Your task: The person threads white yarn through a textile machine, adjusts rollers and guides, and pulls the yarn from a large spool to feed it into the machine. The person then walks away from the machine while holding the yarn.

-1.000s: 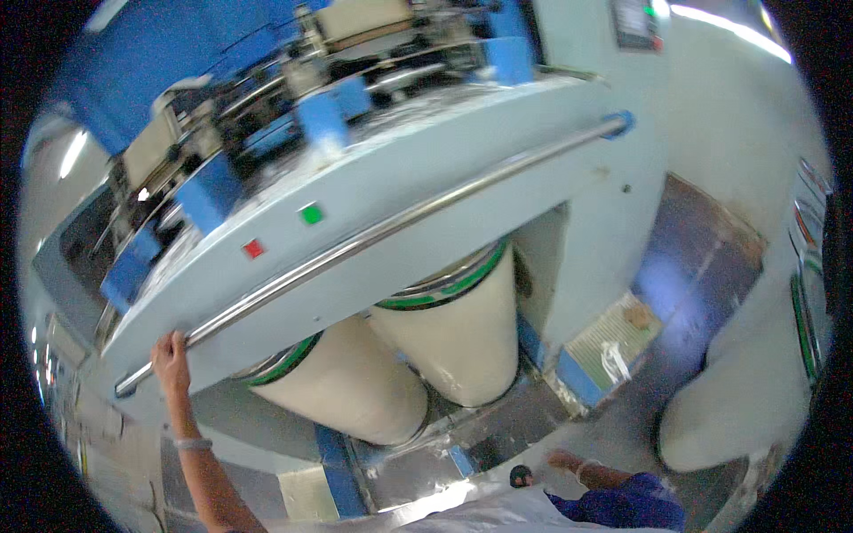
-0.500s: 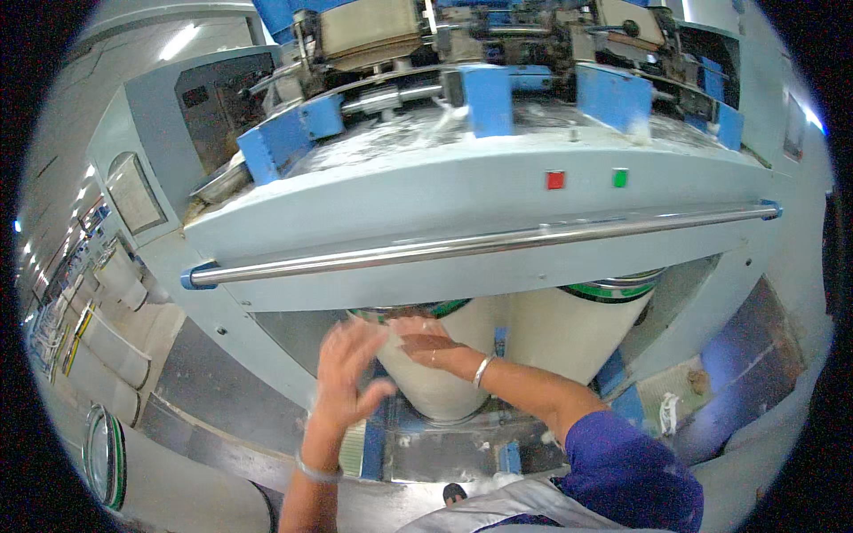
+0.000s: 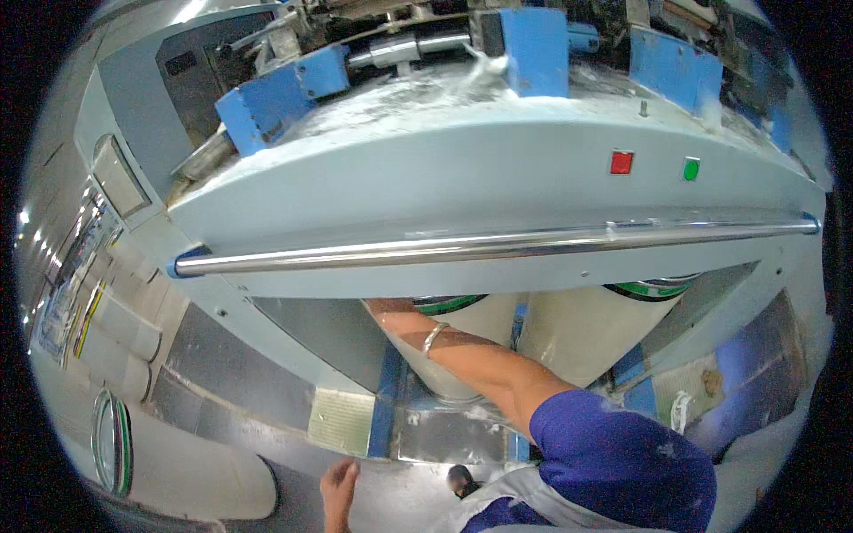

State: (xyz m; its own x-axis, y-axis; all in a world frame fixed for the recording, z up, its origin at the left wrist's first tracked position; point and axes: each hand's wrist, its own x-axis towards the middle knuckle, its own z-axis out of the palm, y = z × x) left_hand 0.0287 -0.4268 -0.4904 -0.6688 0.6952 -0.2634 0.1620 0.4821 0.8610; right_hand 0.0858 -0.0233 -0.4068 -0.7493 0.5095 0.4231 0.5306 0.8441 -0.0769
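My right forearm reaches up and left under the pale blue-grey machine's front panel (image 3: 426,178). The visible part of my right hand (image 3: 389,309) is by the rim of a tall cream can (image 3: 458,322) with a green band; its fingers are hidden behind the panel edge. A silver bangle (image 3: 435,338) circles that wrist. Low in the view, my left hand (image 3: 338,484) hangs over the floor with its fingers curled together and nothing seen in them. Beside the first can stands a second cream can (image 3: 577,338), also green-banded.
A shiny metal bar (image 3: 426,253) crosses the machine front, below a red button (image 3: 621,163) and a green button (image 3: 691,170). Blue brackets (image 3: 538,53) and white fluff lie above. Another cream can (image 3: 195,462) stands at lower left; several more are farther back.
My left hand has dropped from the can's rim down toward the lower edge, its fingers curling. My right hand has gone farther left under the panel. The view has shifted closer to the machine.
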